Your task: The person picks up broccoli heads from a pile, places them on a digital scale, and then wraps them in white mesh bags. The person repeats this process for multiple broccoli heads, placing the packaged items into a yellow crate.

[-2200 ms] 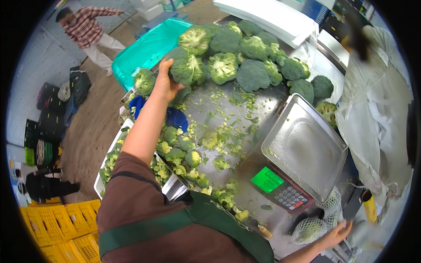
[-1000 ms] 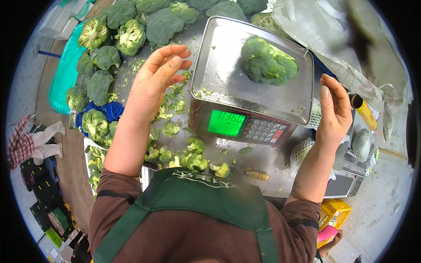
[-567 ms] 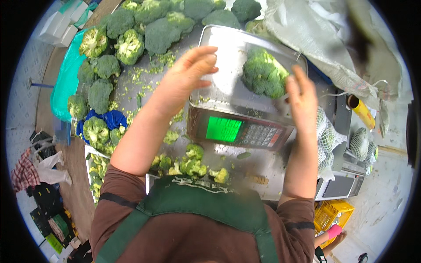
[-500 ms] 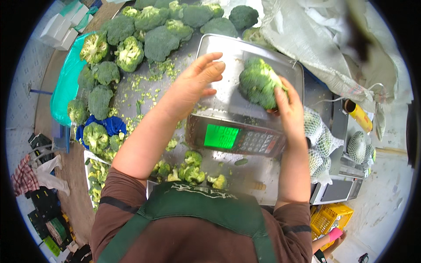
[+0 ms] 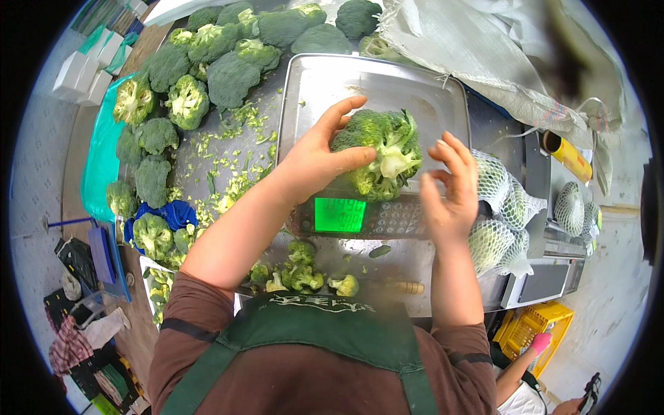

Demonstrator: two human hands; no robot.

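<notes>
On the steel bench (image 5: 408, 259) stands the weighing scale (image 5: 318, 83), and above it the broccoli head (image 5: 394, 142), cut stalk turned toward the person (image 5: 318, 373), lies rightward of the nearer left hand (image 5: 319, 153), whose grip holds it between thumb and fingers, while the right hand (image 5: 451, 194), empty and loosely spread, hangs just beside.

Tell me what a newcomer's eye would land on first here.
First, the broccoli head held in the left hand near the centre, its pale cut stalk facing the camera. Below it glows a bright green display. At upper left, more broccoli heads lie clustered.
</notes>
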